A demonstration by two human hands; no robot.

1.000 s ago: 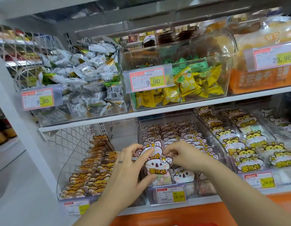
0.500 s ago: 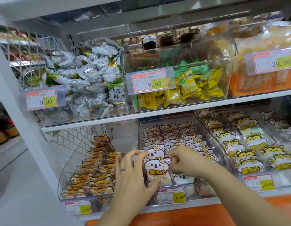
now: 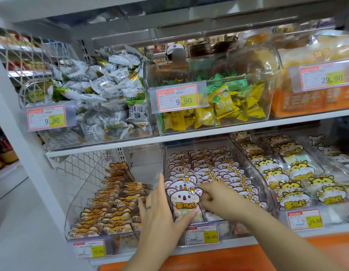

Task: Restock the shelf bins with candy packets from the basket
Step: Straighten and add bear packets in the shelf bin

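My left grip [image 3: 158, 218] and right grip [image 3: 216, 200] are both clamped on the koala packet [image 3: 184, 198], which stands at the front of the middle bin [image 3: 231, 230], and if I let go too soon it could tip out over the edge.

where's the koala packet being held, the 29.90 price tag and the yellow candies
koala packet [image 3: 184, 199]: head view, on the koala's face
29.90 price tag [image 3: 332, 79]: head view, on the printed number
yellow candies [image 3: 204, 117]: head view, on a front yellow wrapper
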